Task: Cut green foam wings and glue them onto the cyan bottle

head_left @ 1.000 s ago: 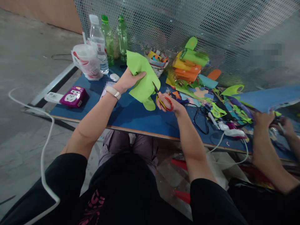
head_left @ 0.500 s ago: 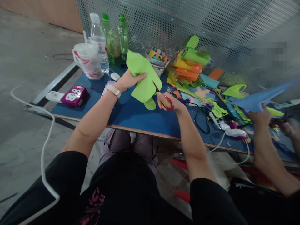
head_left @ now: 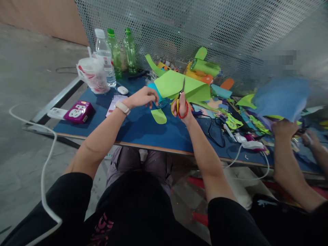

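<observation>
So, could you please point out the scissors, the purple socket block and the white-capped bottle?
Scissors (head_left: 182,91), head view: blades near pivot.
Purple socket block (head_left: 78,111), head view: socket face.
White-capped bottle (head_left: 106,58), head view: middle of body.

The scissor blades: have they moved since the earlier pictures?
Yes: the scissor blades now stand farther right of the green bottles, and farther from the table's front edge.

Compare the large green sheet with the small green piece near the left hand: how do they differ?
The large green sheet looks far bigger than the small green piece. The sheet has pointed corners; the piece shows a rounded end. The sheet sits farther back; the piece is nearer the front edge of the blue table. Both are light green.
</observation>
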